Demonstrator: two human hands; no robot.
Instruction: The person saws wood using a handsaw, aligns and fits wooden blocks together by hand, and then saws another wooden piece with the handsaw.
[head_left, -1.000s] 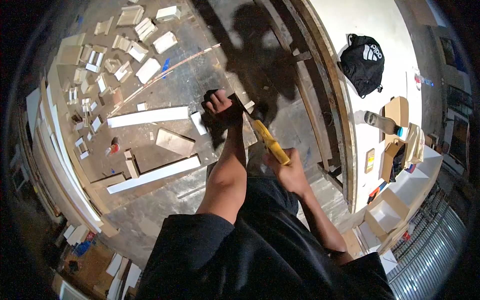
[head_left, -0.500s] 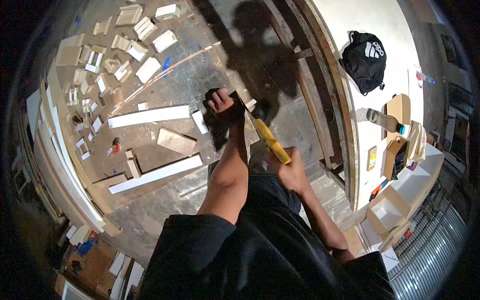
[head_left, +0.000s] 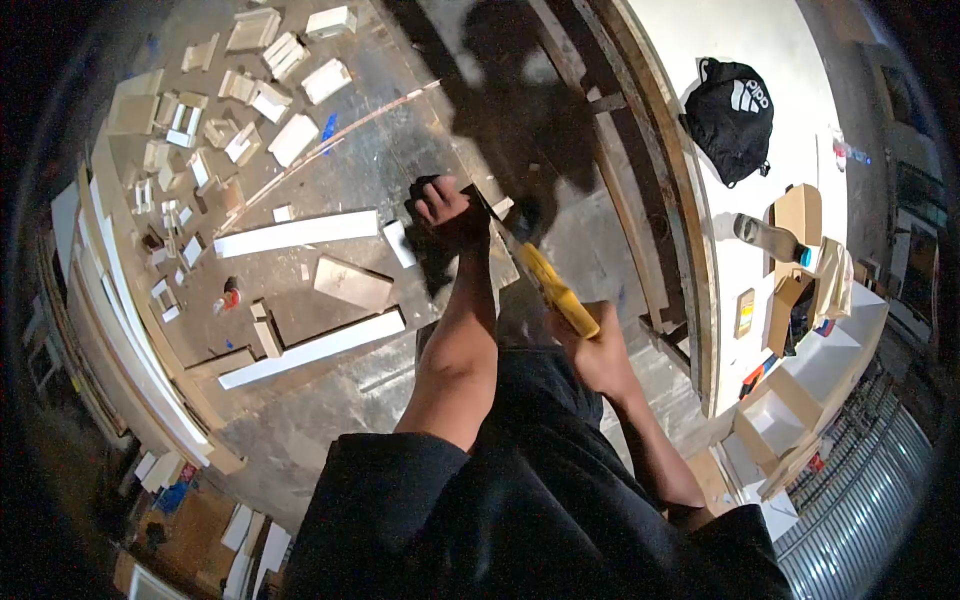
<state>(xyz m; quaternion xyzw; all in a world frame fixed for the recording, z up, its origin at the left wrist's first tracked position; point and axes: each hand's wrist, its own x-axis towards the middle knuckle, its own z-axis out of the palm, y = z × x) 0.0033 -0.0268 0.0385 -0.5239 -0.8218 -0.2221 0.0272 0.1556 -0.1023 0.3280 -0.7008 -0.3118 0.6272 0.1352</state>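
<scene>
My right hand [head_left: 595, 350] is wrapped round the yellow handle of a hand saw [head_left: 560, 290]. Its thin blade points away from me, up and left toward my left hand. At the edge of the work surface, my left hand [head_left: 442, 205] is closed, fingers curled, in deep shadow; what it grips or presses on cannot be made out. A small pale wood end [head_left: 502, 208] shows beside the blade. Just left of that hand lies a short white block [head_left: 399, 243].
Long white strips [head_left: 298, 232], a flat wood piece [head_left: 352, 284] and several small wooden assemblies [head_left: 285, 57] cover the work surface [head_left: 400, 140]. To the right, a white table [head_left: 690, 40] holds a black drawstring bag [head_left: 730, 120], a bottle [head_left: 770, 240] and a cardboard box [head_left: 797, 215].
My right hand has drawn the saw back toward me, slightly down and right, showing more blade. My left hand stays in place.
</scene>
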